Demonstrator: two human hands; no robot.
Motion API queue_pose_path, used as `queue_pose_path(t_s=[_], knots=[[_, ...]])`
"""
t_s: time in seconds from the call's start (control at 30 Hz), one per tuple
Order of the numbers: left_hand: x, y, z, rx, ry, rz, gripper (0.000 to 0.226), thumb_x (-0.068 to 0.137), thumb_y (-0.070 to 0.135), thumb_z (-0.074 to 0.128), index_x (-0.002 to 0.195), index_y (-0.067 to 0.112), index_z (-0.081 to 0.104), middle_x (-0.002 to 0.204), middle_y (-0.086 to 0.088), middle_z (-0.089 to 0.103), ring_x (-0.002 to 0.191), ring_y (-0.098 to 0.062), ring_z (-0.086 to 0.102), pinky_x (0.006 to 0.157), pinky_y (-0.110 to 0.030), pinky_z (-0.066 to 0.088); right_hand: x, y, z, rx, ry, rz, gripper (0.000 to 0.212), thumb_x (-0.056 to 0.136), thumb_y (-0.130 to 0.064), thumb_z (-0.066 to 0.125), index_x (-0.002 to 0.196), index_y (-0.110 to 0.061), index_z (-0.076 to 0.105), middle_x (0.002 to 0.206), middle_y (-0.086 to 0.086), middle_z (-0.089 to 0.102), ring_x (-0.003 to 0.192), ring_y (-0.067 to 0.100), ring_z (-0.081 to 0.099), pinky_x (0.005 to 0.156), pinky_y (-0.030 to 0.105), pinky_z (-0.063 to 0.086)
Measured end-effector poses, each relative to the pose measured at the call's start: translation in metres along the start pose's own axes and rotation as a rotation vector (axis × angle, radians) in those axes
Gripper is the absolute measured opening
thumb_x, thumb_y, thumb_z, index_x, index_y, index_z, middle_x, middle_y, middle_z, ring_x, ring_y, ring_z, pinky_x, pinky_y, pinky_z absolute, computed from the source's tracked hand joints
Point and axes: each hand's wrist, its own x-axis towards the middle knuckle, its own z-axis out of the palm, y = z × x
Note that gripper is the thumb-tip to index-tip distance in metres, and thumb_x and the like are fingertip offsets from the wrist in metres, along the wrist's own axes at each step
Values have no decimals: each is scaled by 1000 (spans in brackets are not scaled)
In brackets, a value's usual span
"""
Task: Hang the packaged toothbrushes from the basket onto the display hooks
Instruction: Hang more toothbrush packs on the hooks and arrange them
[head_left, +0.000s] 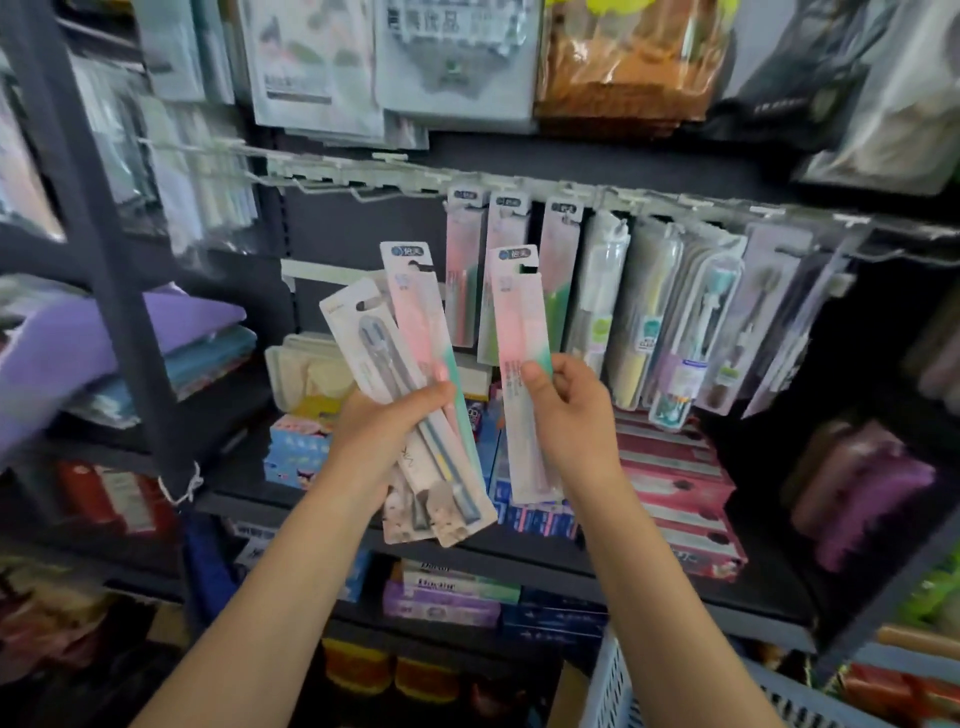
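Note:
My left hand (382, 426) grips a fanned bundle of toothbrush packs (410, 364): a pink and green one at the back, a grey one in front, others below. My right hand (569, 410) pinches a single pink and green toothbrush pack (519, 332) upright, its hang hole at the top, below the hook rail. The display hooks (363, 189) run along a pale rail; those at the left are bare, and those to the right carry hanging toothbrush packs (561, 270). The basket (618, 686), pale blue with a lattice wall, shows at the bottom right.
A dark shelf upright (104, 260) stands at the left with folded purple and blue cloths (171, 332) behind it. Boxed toothpaste (670, 467) fills the shelf under the hooks. Bagged goods (447, 57) hang above the rail.

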Motion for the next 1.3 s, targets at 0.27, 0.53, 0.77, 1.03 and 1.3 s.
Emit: queue_pose_path(t_s=[0.27,0.53,0.77,1.03,1.3], knots=[[46,13,-30,-9,-80,63,29,81,8,81,106,22,71,94,4,79,87,-14,76,69,-27,58,30,-4,53,-127,19,-75,22,100,-32,61,95,-11,63,89,27,67,83,47,63,71,56,54],[94,22,-66,-25,-148,43,28,82,9,81,103,24,71,87,9,79,79,-8,75,58,-17,55,65,1,103,-181,88,-81,30,101,-29,60,99,1,58,88,35,61,64,30,52,57,39,44],[112,14,-77,7,-192,30,28,80,11,83,100,26,70,83,13,78,76,-4,74,57,-16,54,71,5,121,-234,161,-142,28,102,-27,59,95,0,57,69,23,48,59,23,39,57,44,45],[125,12,-85,6,-231,23,33,80,12,83,107,25,70,94,10,78,86,-7,74,67,-20,56,91,1,131,-217,306,-113,25,103,-26,58,97,-2,55,75,11,47,64,12,39,57,21,34],[137,2,-82,8,-253,5,32,81,10,82,108,24,71,99,5,79,91,-12,75,75,-28,57,121,14,146,-163,311,120,44,103,-42,54,73,-12,40,68,3,38,64,17,37,63,34,36]])
